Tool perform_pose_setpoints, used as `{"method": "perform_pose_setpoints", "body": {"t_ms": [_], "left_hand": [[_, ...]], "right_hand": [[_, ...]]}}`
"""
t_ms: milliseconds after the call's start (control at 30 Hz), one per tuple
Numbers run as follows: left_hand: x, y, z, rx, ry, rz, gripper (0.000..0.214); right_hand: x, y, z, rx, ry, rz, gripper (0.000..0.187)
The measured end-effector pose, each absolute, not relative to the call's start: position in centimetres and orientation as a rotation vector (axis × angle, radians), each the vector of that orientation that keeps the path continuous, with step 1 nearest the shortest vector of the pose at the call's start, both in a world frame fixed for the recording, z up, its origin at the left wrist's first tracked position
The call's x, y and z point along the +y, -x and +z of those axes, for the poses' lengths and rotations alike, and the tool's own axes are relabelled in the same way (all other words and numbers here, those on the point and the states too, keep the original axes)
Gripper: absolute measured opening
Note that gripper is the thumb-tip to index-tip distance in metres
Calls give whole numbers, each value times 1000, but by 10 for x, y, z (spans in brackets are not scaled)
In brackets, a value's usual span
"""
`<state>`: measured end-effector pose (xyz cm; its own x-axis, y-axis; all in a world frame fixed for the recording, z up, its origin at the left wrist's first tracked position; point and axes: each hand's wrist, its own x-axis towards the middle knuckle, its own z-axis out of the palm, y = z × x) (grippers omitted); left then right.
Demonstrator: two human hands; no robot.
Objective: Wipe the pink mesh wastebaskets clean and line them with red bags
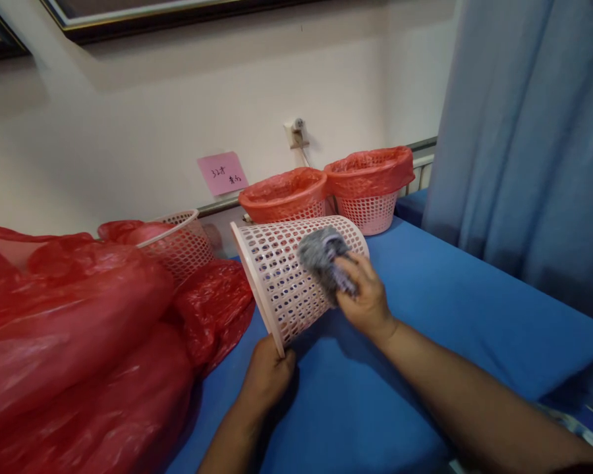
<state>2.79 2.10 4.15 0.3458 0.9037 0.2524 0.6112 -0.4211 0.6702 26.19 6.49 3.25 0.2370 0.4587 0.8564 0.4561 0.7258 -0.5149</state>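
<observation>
A pale pink perforated plastic basket (281, 276) lies on its side on the blue surface (425, 316), its open rim facing left. My left hand (267, 375) is closed on the lower part of that rim. My right hand (360, 296) is closed round a grey cloth (321, 253) and presses it against the basket's side wall.
A heap of red plastic bags (79, 342) fills the left. Behind it stands another pink basket (182, 247) with a red bag. Two baskets lined with red bags (284, 194) (370, 174) stand at the wall. A pink note (222, 173) hangs on the wall; a blue curtain (524, 145) hangs at right.
</observation>
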Motion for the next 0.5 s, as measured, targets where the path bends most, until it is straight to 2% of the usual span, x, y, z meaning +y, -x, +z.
{"method": "perform_pose_setpoints", "body": {"t_ms": [133, 200, 333, 500], "left_hand": [[23, -26, 41, 1356, -2209, 731, 64], [23, -26, 40, 1366, -2216, 715, 64], [21, -28, 39, 1337, -2209, 736, 61], [18, -30, 41, 1336, -2086, 891, 32]], "right_hand": [[104, -291, 26, -910, 1131, 185, 52], [107, -293, 27, -865, 1155, 224, 52], [68, -266, 37, -1244, 923, 113, 57], [21, -232, 40, -1741, 489, 53, 69]]}}
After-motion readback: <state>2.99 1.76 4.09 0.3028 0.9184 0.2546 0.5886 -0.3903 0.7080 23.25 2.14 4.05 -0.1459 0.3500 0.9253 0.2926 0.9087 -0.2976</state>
